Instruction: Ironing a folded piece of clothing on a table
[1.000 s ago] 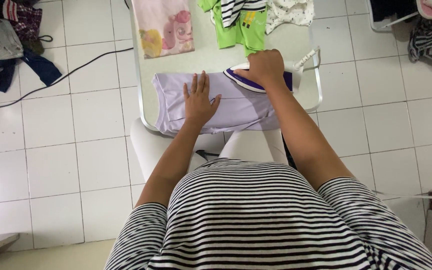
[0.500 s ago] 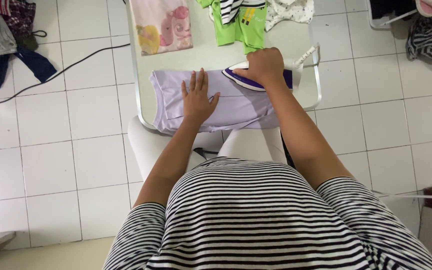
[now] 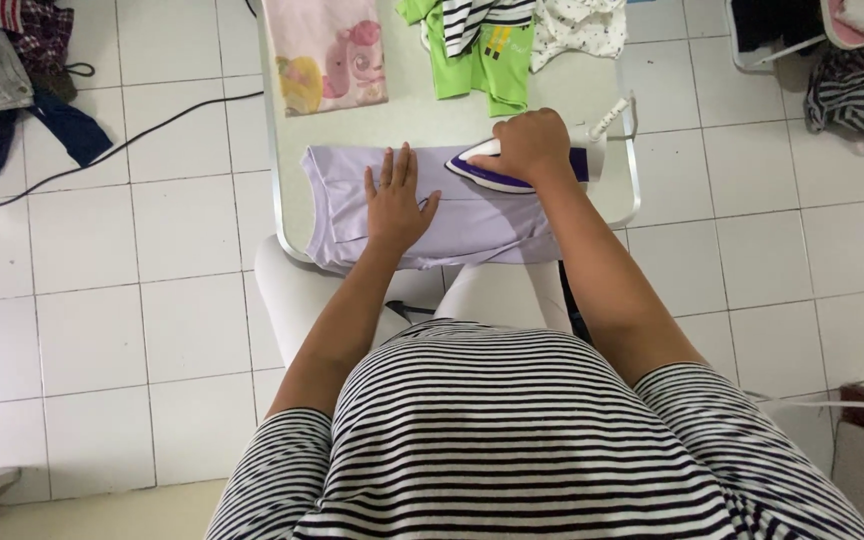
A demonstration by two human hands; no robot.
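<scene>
A pale lilac garment [image 3: 472, 215] lies spread across the near end of a light ironing table [image 3: 422, 120]. My left hand [image 3: 397, 200] presses flat on the cloth, fingers apart, left of centre. A white and purple iron [image 3: 482, 172] rests on the garment's right half, and my right hand [image 3: 534, 145] grips its handle from above. The iron's tip points left, toward my left hand, a short gap between them.
Farther along the table lie a pink printed piece [image 3: 327, 52], a green garment [image 3: 479, 55] and a white dotted one [image 3: 580, 22]. A clothes heap [image 3: 7, 75] and a black cable [image 3: 117, 145] are on the tiled floor at left; striped cloth [image 3: 850, 92] lies at right.
The iron and my right hand have slid slightly toward me on the lilac garment. My left hand stays pressed in place. The view has shifted a little.
</scene>
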